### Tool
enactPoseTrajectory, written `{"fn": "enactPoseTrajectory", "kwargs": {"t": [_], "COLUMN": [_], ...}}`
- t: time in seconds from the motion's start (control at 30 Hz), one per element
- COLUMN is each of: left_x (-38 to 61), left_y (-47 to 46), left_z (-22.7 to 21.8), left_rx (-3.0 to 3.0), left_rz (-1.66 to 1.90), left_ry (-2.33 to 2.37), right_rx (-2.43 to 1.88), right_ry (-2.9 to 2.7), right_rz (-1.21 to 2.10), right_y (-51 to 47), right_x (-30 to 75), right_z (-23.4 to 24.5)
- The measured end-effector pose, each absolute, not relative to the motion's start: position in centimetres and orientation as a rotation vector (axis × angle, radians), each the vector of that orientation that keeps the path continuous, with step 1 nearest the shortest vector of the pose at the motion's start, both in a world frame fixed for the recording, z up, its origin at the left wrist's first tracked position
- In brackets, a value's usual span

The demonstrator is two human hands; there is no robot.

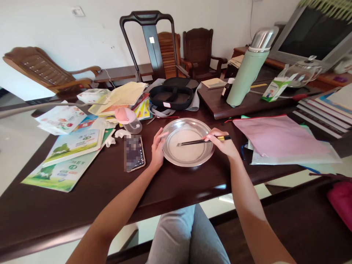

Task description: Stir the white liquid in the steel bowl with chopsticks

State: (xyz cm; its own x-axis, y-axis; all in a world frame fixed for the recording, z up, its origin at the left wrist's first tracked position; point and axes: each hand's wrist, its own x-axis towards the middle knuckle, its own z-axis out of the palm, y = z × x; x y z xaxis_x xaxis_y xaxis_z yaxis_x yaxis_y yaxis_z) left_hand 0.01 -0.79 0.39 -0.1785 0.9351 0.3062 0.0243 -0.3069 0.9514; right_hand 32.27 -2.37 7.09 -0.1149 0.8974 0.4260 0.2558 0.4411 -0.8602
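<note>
A round steel plate (189, 126) lies on the dark wooden table (176, 187) in front of me. My left hand (157, 148) rests against the plate's left rim, fingers curled on its edge. My right hand (224, 144) is closed on a pair of black chopsticks (196, 141) at the plate's right rim. The chopstick tips reach left over the middle of the plate, which looks bare.
A phone (134, 152) lies left of the plate, with a pink-lidded cup (129, 120) and picture books (70, 154) beyond. A black lunch box (172, 96) sits behind. A green thermos (249, 69) and a pink zip folder (277, 137) are to the right.
</note>
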Motion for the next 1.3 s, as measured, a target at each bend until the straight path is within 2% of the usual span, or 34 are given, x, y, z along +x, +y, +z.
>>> {"fn": "enactPoseTrajectory", "kwargs": {"t": [0.13,0.23,0.37,0.57,0.67,0.8,0.9,1.03,1.13,1.3], "left_x": [-0.1,-0.2,-0.2,-0.1,-0.2,-0.2,-0.1,-0.2,-0.3,-0.2], "left_y": [-0.8,-0.7,-0.7,-0.7,-0.8,-0.8,-0.8,-0.8,-0.7,-0.7], "left_z": [0.3,0.2,0.2,0.3,0.4,0.5,0.4,0.4,0.4,0.4], "left_rx": [1.348,1.354,1.371,1.353,1.369,1.387,1.391,1.391,1.398,1.417], "left_rz": [1.580,1.576,1.581,1.585,1.573,1.573,1.575,1.571,1.563,1.560], "left_ry": [1.166,1.162,1.167,1.171,1.181,1.177,1.178,1.177,1.187,1.199], "right_rx": [-1.115,-1.094,-1.025,-1.108,-1.091,-1.014,-1.017,-1.117,-1.092,-1.018], "right_ry": [-1.462,-1.384,-1.584,-1.457,-1.369,-1.580,-1.642,-1.421,-1.381,-1.614], "right_rz": [0.608,0.672,0.770,0.576,0.657,0.800,0.730,0.611,0.701,0.797], "right_y": [-2.0,-2.3,-2.5,-2.0,-2.3,-2.6,-2.3,-2.1,-2.4,-2.5], "right_x": [33.0,33.5,32.6,33.1,33.7,32.8,32.3,33.2,33.5,32.3], "right_z": [6.8,6.9,7.1,6.7,6.8,7.1,6.9,6.7,6.9,7.2]}}
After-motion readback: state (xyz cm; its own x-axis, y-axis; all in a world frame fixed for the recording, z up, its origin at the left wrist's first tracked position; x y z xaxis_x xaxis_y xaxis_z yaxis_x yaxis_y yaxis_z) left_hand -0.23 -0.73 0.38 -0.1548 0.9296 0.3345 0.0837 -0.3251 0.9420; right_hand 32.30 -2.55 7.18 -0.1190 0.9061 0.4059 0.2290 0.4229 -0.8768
